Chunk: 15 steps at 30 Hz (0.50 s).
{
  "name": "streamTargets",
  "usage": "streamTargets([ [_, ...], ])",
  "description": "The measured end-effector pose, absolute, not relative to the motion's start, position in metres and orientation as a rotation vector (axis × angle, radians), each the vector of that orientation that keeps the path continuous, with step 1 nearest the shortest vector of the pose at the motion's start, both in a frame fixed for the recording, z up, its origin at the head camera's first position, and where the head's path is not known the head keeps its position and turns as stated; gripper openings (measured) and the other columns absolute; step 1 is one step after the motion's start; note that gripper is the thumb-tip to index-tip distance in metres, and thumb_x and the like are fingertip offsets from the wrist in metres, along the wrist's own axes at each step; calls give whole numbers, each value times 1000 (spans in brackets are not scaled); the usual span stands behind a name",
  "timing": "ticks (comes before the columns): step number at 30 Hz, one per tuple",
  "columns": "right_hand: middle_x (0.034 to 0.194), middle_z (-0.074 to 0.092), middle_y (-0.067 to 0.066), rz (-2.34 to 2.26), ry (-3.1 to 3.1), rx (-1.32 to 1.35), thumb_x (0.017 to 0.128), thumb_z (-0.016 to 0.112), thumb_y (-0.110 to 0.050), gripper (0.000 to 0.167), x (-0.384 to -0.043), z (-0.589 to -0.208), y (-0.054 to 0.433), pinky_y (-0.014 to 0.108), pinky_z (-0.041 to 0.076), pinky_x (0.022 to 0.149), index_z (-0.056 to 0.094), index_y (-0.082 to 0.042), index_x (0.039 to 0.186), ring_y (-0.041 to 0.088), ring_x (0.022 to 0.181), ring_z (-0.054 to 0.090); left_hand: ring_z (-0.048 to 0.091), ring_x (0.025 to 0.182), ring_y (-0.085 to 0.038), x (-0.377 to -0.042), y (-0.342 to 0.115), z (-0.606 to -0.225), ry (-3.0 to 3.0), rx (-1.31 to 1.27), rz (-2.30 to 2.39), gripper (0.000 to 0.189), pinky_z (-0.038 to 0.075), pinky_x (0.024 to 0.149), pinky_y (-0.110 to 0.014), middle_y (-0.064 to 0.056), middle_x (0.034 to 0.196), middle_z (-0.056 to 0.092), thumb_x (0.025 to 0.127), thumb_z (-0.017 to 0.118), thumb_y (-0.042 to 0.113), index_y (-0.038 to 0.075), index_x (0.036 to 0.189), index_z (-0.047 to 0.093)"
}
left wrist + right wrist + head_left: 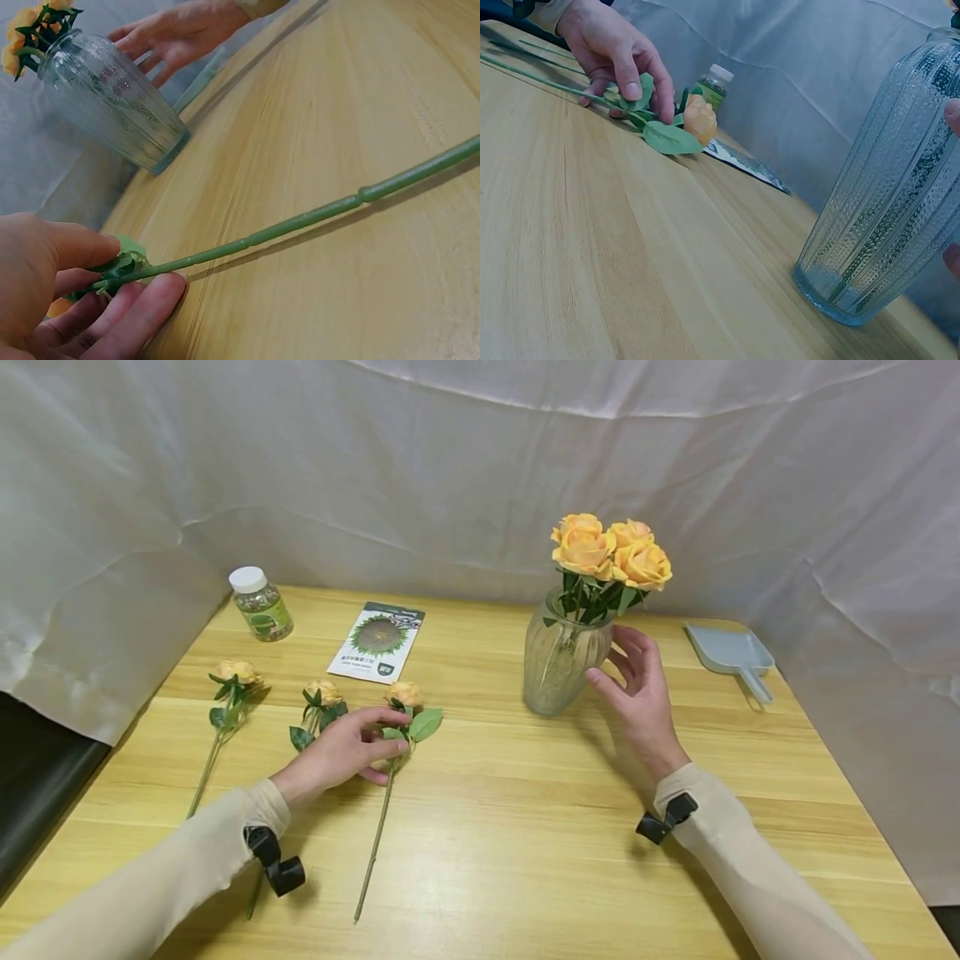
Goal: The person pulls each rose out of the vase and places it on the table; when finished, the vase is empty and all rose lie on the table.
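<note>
My left hand pinches an orange artificial rose just below its bloom, thumb above the stem and fingers under it. Its long green stem stretches along the table toward the near edge. My right hand holds the right side of a ribbed glass vase, with the thumb in front and fingers curved toward the back. Two fingertips show against the glass in the right wrist view. The vase stands on the table with several orange roses in it, their stems visible through the glass.
Two more roses lie on the left, one at the far left and another partly behind my left arm. A white-capped jar and a seed packet are at the back. A light blue dustpan lies to the right.
</note>
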State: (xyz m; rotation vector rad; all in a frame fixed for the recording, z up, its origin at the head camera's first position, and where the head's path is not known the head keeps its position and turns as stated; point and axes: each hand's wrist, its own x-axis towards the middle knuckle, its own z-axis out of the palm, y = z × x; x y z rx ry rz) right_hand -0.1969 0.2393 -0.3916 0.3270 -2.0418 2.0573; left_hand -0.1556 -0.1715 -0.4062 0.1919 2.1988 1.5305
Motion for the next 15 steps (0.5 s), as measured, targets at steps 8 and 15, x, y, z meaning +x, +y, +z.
streamTargets([
  [8,168,42,6,2052,-2049,318,103,68,4,65,-197,-392,239,18,53,114,41,-18,158,26,153,44,71,101,-26,-154,-173,-404,2212,231,1499,54,72,79,-39,-22,138,54,108,72,21,7,157,56],
  [15,168,42,6,2059,-2039,327,103,68,4,64,-197,-392,239,18,53,114,41,-18,157,26,154,44,73,96,-28,-152,-175,-401,2202,193,1529,51,72,78,-41,-24,139,53,107,73,22,3,152,58],
])
